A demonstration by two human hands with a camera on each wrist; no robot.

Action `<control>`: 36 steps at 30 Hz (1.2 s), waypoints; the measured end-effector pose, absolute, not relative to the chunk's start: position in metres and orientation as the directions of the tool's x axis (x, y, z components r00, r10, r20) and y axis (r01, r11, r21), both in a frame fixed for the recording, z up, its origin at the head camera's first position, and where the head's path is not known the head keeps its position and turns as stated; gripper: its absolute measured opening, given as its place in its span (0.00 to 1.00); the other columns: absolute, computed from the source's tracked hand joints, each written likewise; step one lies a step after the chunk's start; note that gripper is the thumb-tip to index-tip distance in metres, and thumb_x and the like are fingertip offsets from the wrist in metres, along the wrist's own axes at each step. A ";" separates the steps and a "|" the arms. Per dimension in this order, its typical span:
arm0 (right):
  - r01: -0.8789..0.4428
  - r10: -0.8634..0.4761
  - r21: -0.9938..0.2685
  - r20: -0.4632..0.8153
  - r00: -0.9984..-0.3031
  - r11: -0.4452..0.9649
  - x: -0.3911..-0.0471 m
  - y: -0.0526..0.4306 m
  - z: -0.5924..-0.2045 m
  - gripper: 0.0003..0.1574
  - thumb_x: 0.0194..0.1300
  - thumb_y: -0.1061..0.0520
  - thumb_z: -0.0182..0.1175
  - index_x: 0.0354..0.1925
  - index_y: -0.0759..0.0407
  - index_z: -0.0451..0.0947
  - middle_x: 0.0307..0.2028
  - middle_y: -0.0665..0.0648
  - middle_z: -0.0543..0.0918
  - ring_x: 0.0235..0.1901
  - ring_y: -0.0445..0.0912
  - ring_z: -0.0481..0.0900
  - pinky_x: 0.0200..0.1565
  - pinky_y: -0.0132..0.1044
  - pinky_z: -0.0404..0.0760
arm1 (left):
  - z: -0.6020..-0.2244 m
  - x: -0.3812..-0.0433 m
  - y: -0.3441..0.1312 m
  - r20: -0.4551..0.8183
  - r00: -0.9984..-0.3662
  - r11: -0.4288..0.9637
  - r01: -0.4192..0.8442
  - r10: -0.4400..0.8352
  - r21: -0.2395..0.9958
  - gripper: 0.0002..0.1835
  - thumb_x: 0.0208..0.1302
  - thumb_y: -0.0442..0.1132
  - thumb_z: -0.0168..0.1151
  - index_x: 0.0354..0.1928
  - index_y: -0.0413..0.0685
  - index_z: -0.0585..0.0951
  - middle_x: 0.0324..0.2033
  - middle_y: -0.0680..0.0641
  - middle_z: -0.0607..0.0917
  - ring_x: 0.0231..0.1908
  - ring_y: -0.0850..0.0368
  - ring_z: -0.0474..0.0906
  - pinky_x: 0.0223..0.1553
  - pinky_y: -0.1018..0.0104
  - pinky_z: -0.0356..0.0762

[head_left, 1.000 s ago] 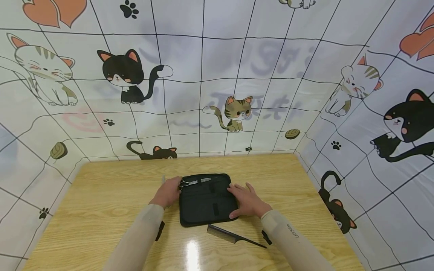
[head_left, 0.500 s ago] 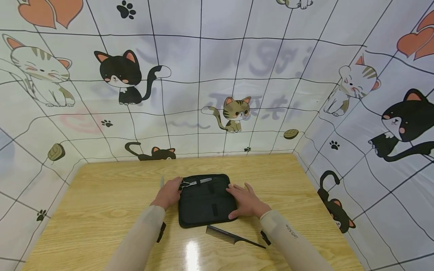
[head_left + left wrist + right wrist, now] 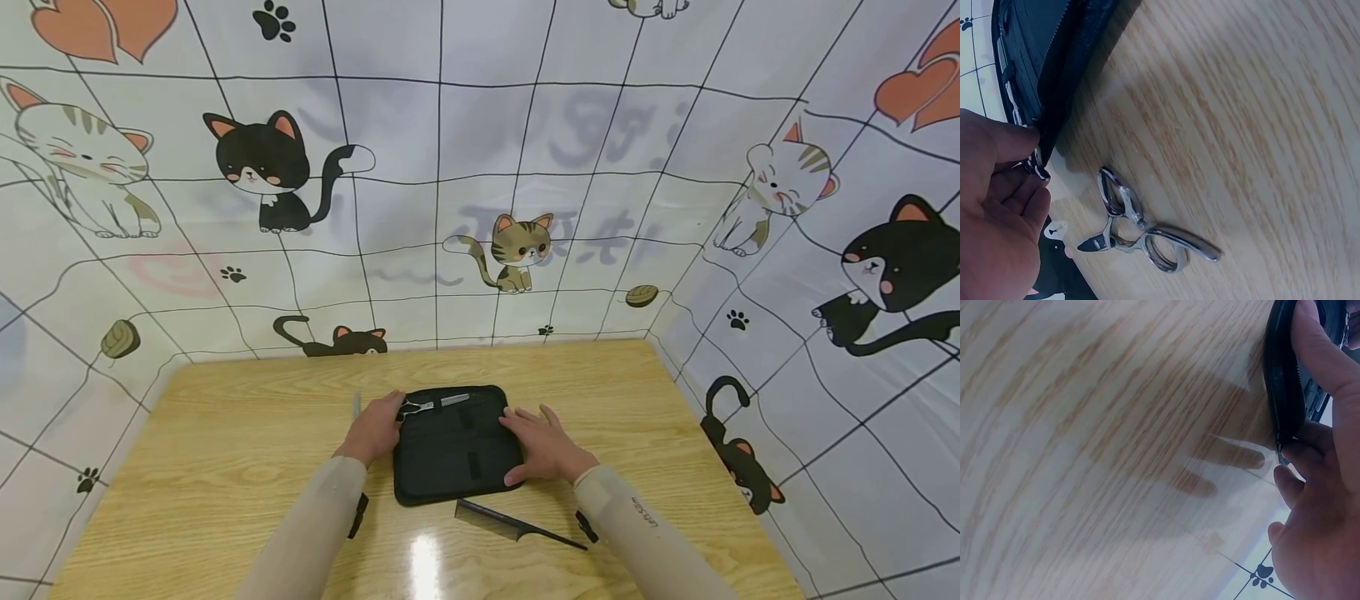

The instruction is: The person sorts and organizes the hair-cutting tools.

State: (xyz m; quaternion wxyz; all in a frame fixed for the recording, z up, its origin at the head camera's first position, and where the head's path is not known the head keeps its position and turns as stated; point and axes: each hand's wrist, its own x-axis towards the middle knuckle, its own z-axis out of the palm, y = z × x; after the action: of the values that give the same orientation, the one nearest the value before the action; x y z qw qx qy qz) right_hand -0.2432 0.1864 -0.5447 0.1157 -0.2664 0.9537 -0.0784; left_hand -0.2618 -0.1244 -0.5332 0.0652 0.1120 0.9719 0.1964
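A black zip case (image 3: 457,454) lies spread on the table with silver scissors (image 3: 454,400) under a strap along its far side. At the far left corner my left hand (image 3: 375,427) pinches the scissors' handle end, thumb at the zipped edge; finger rings are partly hidden there. My right hand (image 3: 547,446) grips the case's right edge, thumb on top and fingers along the side. Second scissors (image 3: 1147,240) lie on the wood by my left hand, mostly covered by it in the head view. A black tail comb (image 3: 498,518) lies just in front of the case.
The wooden table (image 3: 262,442) meets a cat-printed cloth (image 3: 405,208) at the back and sides. A glare spot (image 3: 425,562) shines near the front. Small black wrist straps (image 3: 587,527) show under both sleeves.
Both hands keep their places at the case. The scissors sit slightly further right under the strap. The whole head view has shifted a little.
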 end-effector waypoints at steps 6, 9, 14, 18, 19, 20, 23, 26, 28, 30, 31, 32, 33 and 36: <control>-0.497 -0.531 -0.204 -0.177 -0.829 0.844 -0.243 0.186 -0.545 0.66 0.37 0.23 0.63 0.68 0.51 0.56 0.70 0.53 0.56 0.69 0.50 0.54 0.66 0.60 0.39 | -0.534 -0.262 -0.122 -0.083 -0.965 0.898 0.196 0.247 0.393 0.27 0.62 0.30 0.54 0.64 0.39 0.64 0.64 0.40 0.66 0.62 0.41 0.64 0.61 0.50 0.64; -0.497 -0.532 -0.206 -0.181 -0.827 0.843 -0.243 0.186 -0.546 0.66 0.37 0.23 0.63 0.68 0.51 0.55 0.70 0.54 0.56 0.69 0.51 0.54 0.66 0.60 0.38 | -0.536 -0.263 -0.121 -0.084 -0.966 0.900 0.192 0.243 0.391 0.27 0.62 0.30 0.55 0.64 0.39 0.64 0.64 0.40 0.66 0.62 0.40 0.65 0.61 0.50 0.64; -0.497 -0.534 -0.215 -0.181 -0.826 0.841 -0.243 0.187 -0.546 0.66 0.37 0.24 0.63 0.68 0.51 0.56 0.70 0.54 0.56 0.69 0.51 0.54 0.66 0.59 0.38 | -0.540 -0.263 -0.120 -0.070 -0.967 0.908 0.201 0.243 0.368 0.27 0.61 0.31 0.56 0.63 0.40 0.66 0.63 0.41 0.68 0.60 0.41 0.66 0.60 0.50 0.65; -0.496 -0.534 -0.218 -0.182 -0.825 0.840 -0.243 0.187 -0.547 0.66 0.37 0.24 0.64 0.69 0.51 0.55 0.70 0.53 0.56 0.69 0.50 0.54 0.66 0.59 0.38 | -0.541 -0.262 -0.119 -0.051 -0.969 0.909 0.209 0.243 0.362 0.27 0.60 0.31 0.57 0.63 0.41 0.67 0.62 0.42 0.70 0.59 0.42 0.68 0.59 0.50 0.67; -0.497 -0.535 -0.217 -0.182 -0.825 0.840 -0.243 0.188 -0.547 0.66 0.37 0.24 0.63 0.69 0.51 0.55 0.70 0.53 0.55 0.69 0.50 0.54 0.66 0.59 0.38 | -0.541 -0.262 -0.119 -0.047 -0.969 0.907 0.211 0.244 0.366 0.27 0.60 0.31 0.57 0.62 0.41 0.67 0.61 0.42 0.70 0.59 0.41 0.68 0.59 0.50 0.67; -0.498 -0.535 -0.216 -0.181 -0.825 0.840 -0.243 0.188 -0.547 0.66 0.37 0.23 0.63 0.69 0.51 0.55 0.70 0.53 0.55 0.69 0.50 0.54 0.66 0.59 0.38 | -0.540 -0.261 -0.119 -0.040 -0.968 0.905 0.217 0.248 0.366 0.27 0.60 0.31 0.58 0.62 0.41 0.67 0.61 0.42 0.71 0.58 0.41 0.69 0.58 0.50 0.67; -0.497 -0.534 -0.213 -0.180 -0.826 0.841 -0.243 0.188 -0.548 0.66 0.37 0.23 0.63 0.69 0.51 0.55 0.70 0.53 0.55 0.69 0.50 0.54 0.66 0.59 0.38 | -0.539 -0.259 -0.117 -0.015 -0.964 0.899 0.242 0.265 0.365 0.26 0.60 0.32 0.58 0.62 0.40 0.68 0.60 0.42 0.72 0.58 0.41 0.69 0.57 0.49 0.68; -0.498 -0.534 -0.211 -0.178 -0.826 0.841 -0.243 0.187 -0.547 0.66 0.37 0.23 0.63 0.68 0.51 0.56 0.70 0.54 0.56 0.69 0.51 0.54 0.66 0.59 0.38 | -0.539 -0.258 -0.115 0.002 -0.961 0.901 0.258 0.275 0.349 0.26 0.61 0.34 0.58 0.62 0.40 0.68 0.60 0.42 0.72 0.58 0.41 0.69 0.57 0.49 0.68; -0.497 -0.534 -0.214 -0.177 -0.827 0.841 -0.242 0.187 -0.547 0.66 0.37 0.24 0.63 0.68 0.51 0.56 0.70 0.54 0.56 0.69 0.51 0.54 0.66 0.59 0.38 | -0.539 -0.258 -0.114 0.010 -0.963 0.905 0.258 0.271 0.339 0.26 0.61 0.35 0.58 0.62 0.41 0.68 0.60 0.42 0.72 0.58 0.42 0.69 0.57 0.49 0.68; -0.495 -0.532 -0.212 -0.178 -0.828 0.842 -0.242 0.187 -0.546 0.65 0.37 0.24 0.64 0.68 0.51 0.56 0.70 0.53 0.55 0.69 0.50 0.54 0.66 0.59 0.38 | -0.539 -0.258 -0.113 0.032 -0.963 0.910 0.265 0.269 0.320 0.26 0.60 0.35 0.59 0.61 0.41 0.69 0.59 0.43 0.73 0.57 0.42 0.71 0.56 0.49 0.69; -0.495 -0.531 -0.213 -0.176 -0.829 0.843 -0.242 0.186 -0.545 0.65 0.37 0.25 0.64 0.68 0.51 0.56 0.70 0.53 0.56 0.69 0.50 0.54 0.66 0.59 0.38 | -0.540 -0.258 -0.113 0.045 -0.962 0.913 0.268 0.268 0.308 0.26 0.60 0.36 0.60 0.61 0.42 0.70 0.58 0.43 0.74 0.56 0.42 0.71 0.56 0.49 0.69; -0.496 -0.532 -0.213 -0.174 -0.829 0.842 -0.242 0.186 -0.545 0.65 0.37 0.25 0.64 0.68 0.51 0.56 0.70 0.54 0.56 0.69 0.51 0.54 0.66 0.59 0.38 | -0.540 -0.258 -0.112 0.057 -0.963 0.917 0.269 0.264 0.295 0.26 0.59 0.37 0.61 0.60 0.42 0.71 0.57 0.43 0.75 0.55 0.42 0.72 0.55 0.49 0.70; -0.494 -0.530 -0.212 -0.174 -0.830 0.843 -0.242 0.186 -0.544 0.65 0.37 0.25 0.64 0.68 0.51 0.56 0.70 0.54 0.56 0.69 0.51 0.54 0.66 0.59 0.38 | -0.540 -0.259 -0.112 0.066 -0.964 0.923 0.267 0.259 0.277 0.26 0.58 0.38 0.62 0.60 0.43 0.71 0.56 0.43 0.76 0.55 0.42 0.73 0.54 0.49 0.71; -0.491 -0.527 -0.211 -0.173 -0.832 0.845 -0.242 0.186 -0.544 0.65 0.37 0.25 0.65 0.68 0.51 0.56 0.70 0.53 0.56 0.69 0.50 0.54 0.66 0.59 0.39 | -0.541 -0.260 -0.112 0.081 -0.967 0.937 0.254 0.241 0.242 0.26 0.57 0.41 0.63 0.59 0.47 0.73 0.54 0.43 0.78 0.53 0.43 0.73 0.52 0.50 0.72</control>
State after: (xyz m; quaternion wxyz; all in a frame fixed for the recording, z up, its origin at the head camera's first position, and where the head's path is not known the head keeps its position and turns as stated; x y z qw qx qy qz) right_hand -0.2422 0.1860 -0.5436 0.1126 -0.2669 0.9539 -0.0790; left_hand -0.2600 -0.1117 -0.5414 -0.0250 0.1257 0.9837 0.1262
